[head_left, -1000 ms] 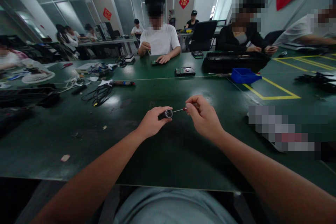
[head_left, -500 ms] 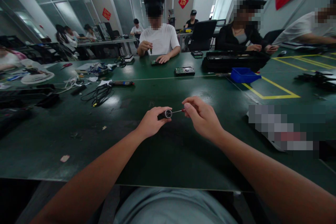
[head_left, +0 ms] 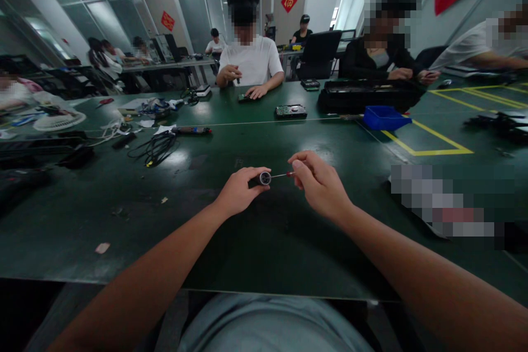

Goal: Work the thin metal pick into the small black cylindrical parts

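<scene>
My left hand (head_left: 238, 191) is closed around a dark cylinder (head_left: 264, 178) whose round end, with a pale rim, faces me. Between the fingers and thumb of my right hand (head_left: 319, 181) is the red handle of a thin screwdriver (head_left: 290, 174). Its metal shaft points left and reaches the rim of the cylinder; whether the tip sits in a screw is too small to tell. Both hands are held over the green table (head_left: 247, 247), near its front edge.
Ahead lie a hard drive (head_left: 291, 111) and a blue bin (head_left: 385, 118). Coiled black cable (head_left: 154, 147) and a handheld tool (head_left: 192, 130) are to the left. A blurred pale package (head_left: 437, 203) lies right. Across the table a person (head_left: 251, 60) works on a small part.
My right hand and the screwdriver have shifted very slightly to the right. My left hand holds the cylinder in nearly the same place.
</scene>
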`<state>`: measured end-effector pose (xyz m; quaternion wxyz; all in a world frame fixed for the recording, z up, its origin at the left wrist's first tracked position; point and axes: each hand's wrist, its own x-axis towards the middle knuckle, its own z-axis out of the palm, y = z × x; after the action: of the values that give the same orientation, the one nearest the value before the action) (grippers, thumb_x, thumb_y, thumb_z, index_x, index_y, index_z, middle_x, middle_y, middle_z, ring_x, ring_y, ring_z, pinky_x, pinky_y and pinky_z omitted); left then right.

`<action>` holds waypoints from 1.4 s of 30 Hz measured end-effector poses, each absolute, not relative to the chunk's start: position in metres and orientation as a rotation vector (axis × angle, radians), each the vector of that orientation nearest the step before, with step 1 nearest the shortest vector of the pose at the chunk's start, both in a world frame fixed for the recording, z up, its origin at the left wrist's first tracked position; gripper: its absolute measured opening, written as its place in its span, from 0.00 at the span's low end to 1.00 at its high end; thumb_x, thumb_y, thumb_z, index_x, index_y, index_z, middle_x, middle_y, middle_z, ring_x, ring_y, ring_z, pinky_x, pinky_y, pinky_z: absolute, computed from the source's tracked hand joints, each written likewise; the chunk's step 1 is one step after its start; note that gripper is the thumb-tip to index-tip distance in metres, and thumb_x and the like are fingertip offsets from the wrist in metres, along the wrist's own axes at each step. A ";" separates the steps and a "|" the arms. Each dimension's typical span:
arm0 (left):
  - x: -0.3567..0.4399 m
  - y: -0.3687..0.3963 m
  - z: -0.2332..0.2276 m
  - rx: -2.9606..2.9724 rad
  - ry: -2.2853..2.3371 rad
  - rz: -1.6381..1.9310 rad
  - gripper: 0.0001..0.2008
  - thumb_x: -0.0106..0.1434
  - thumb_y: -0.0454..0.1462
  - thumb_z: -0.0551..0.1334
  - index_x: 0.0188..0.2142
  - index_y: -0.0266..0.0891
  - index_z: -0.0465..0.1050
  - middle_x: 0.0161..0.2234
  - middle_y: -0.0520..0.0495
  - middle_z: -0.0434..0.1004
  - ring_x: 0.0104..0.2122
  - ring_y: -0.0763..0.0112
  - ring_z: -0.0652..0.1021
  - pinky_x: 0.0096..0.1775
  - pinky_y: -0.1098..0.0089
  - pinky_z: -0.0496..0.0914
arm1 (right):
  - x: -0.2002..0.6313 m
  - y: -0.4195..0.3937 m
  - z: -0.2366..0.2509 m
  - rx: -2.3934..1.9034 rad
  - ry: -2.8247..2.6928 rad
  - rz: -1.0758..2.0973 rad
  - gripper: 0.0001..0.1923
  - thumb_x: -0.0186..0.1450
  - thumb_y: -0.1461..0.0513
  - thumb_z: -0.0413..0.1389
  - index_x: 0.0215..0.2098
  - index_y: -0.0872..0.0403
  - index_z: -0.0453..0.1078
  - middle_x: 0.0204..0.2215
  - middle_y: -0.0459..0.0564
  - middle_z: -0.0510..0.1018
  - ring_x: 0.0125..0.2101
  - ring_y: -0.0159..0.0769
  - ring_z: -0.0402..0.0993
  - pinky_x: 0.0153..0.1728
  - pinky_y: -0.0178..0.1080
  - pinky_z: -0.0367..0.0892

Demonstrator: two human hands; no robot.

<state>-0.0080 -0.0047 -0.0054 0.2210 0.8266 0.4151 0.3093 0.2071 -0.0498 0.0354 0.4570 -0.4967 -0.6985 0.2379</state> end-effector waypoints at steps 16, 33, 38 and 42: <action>-0.008 -0.003 -0.007 2.287 1.110 0.884 0.20 0.61 0.35 0.68 0.53 0.46 0.73 0.49 0.48 0.78 0.49 0.63 0.76 0.54 0.59 0.67 | 0.206 -0.034 0.023 -1.097 -1.357 0.911 0.15 0.68 0.51 0.53 0.37 0.54 0.71 0.28 0.47 0.75 0.29 0.34 0.73 0.34 0.40 0.70; -0.008 -0.004 -0.003 2.301 1.174 0.880 0.20 0.61 0.37 0.68 0.53 0.46 0.73 0.50 0.49 0.78 0.49 0.62 0.76 0.53 0.59 0.67 | 0.207 -0.029 0.019 -1.071 -1.258 0.911 0.15 0.68 0.50 0.54 0.37 0.53 0.70 0.28 0.47 0.75 0.27 0.33 0.71 0.31 0.39 0.68; -0.008 -0.005 -0.002 2.317 1.160 0.874 0.20 0.61 0.37 0.68 0.54 0.46 0.73 0.49 0.49 0.78 0.48 0.63 0.76 0.52 0.60 0.68 | 0.206 -0.036 0.025 -1.114 -1.417 0.774 0.13 0.70 0.52 0.52 0.38 0.53 0.70 0.29 0.47 0.76 0.29 0.34 0.73 0.34 0.40 0.69; -0.008 -0.005 -0.002 2.332 1.157 0.875 0.21 0.61 0.36 0.68 0.54 0.46 0.73 0.50 0.49 0.78 0.49 0.63 0.75 0.53 0.60 0.67 | 0.206 -0.042 0.028 -1.154 -1.577 0.581 0.12 0.72 0.54 0.50 0.38 0.53 0.69 0.29 0.48 0.77 0.30 0.35 0.75 0.33 0.40 0.68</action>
<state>-0.0082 -0.0045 -0.0019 0.1962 0.8327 0.4131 0.3122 0.2060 -0.0419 0.0277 0.5239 -0.4822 -0.6588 0.2428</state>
